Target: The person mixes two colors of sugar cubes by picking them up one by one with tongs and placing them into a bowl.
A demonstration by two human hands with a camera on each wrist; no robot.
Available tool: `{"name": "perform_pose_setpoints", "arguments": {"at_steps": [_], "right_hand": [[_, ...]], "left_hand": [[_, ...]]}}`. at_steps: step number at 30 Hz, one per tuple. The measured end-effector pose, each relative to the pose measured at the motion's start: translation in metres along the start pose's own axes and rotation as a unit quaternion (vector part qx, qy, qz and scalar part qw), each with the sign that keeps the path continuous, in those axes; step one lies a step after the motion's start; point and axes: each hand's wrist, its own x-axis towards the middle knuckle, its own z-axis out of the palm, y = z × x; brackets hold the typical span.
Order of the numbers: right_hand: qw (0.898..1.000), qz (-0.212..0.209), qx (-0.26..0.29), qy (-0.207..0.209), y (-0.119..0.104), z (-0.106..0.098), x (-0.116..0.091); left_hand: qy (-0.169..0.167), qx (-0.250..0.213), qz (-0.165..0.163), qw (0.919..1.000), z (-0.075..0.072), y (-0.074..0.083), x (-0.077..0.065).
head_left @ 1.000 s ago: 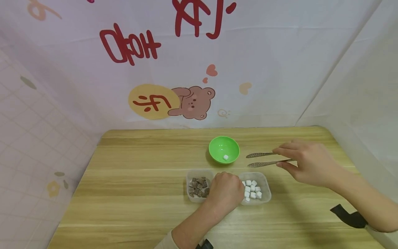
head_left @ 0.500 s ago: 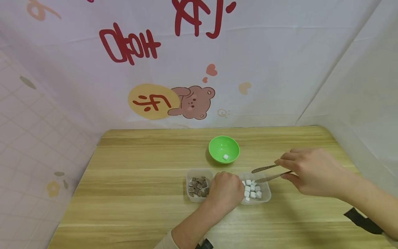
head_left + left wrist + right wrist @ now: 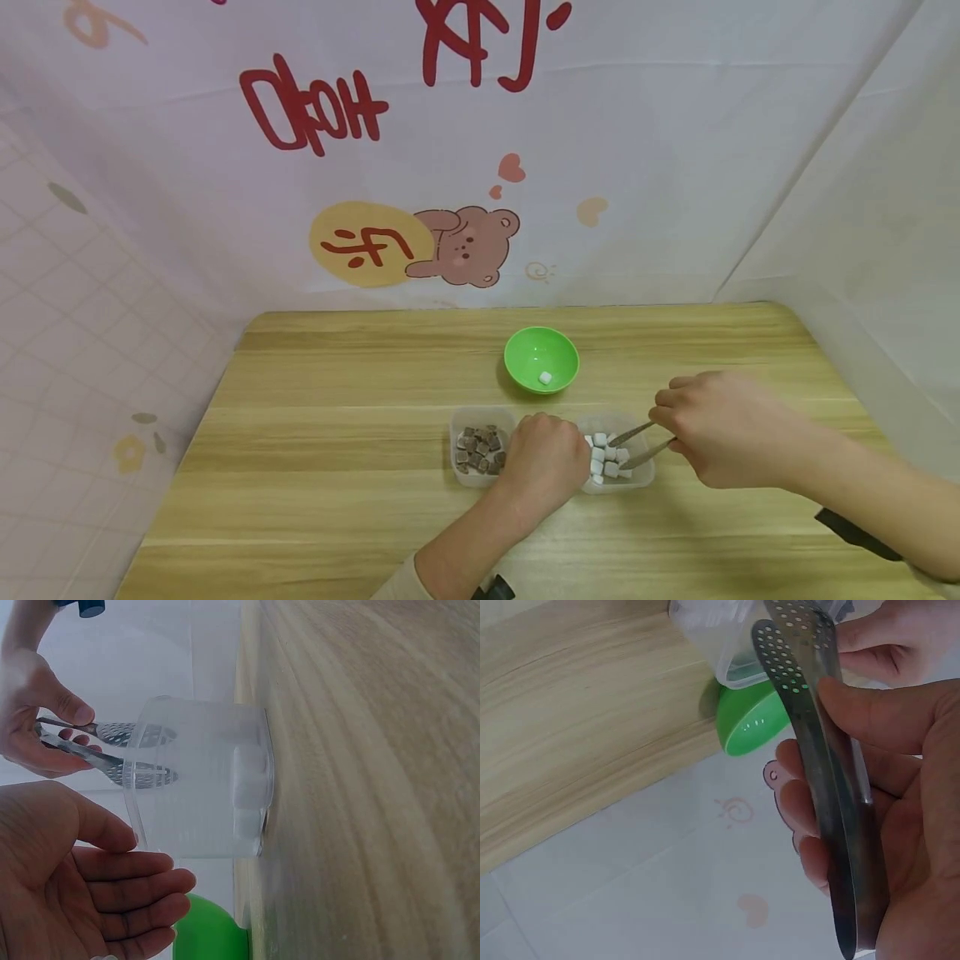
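Note:
My right hand [image 3: 720, 429] holds perforated metal tongs [image 3: 832, 802] between thumb and fingers, with their two arms spread. In the head view the tong tips reach into a clear plastic box [image 3: 195, 802] of small white cubes [image 3: 597, 454], right over the cubes. My left hand [image 3: 547, 458] is at that box's left side; in the left wrist view its thumb and forefinger pinch the box's rim, the other fingers extended. From above, this hand hides part of the box. A green bowl [image 3: 525, 354] behind the boxes has one white cube [image 3: 545, 377] inside.
A second clear box [image 3: 456, 442] with brown cubes [image 3: 478, 450] stands left of my left hand, partly hidden by it. All stand on a wood-grain table [image 3: 315, 467]. A white printed curtain [image 3: 660, 150] rises behind the table's back edge.
My right hand has brought the tongs down and toward me, from beside the green bowl into the box of white cubes. The left hand has kept its place.

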Motion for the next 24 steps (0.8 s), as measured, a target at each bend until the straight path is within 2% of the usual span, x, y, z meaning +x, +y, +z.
{"name": "perform_pose_setpoints", "arguments": {"at_steps": [12,24], "right_hand": [[0.997,-0.006,-0.035,-0.071,-0.014,0.005,0.017],[0.99,-0.034,-0.119,-0.071,-0.018,0.016,0.019]], "left_hand": [[0.005,0.015,0.001,0.9999,0.0,0.0,0.0],[0.0,0.023,0.0,0.9997,-0.002,0.001,0.0]]}}
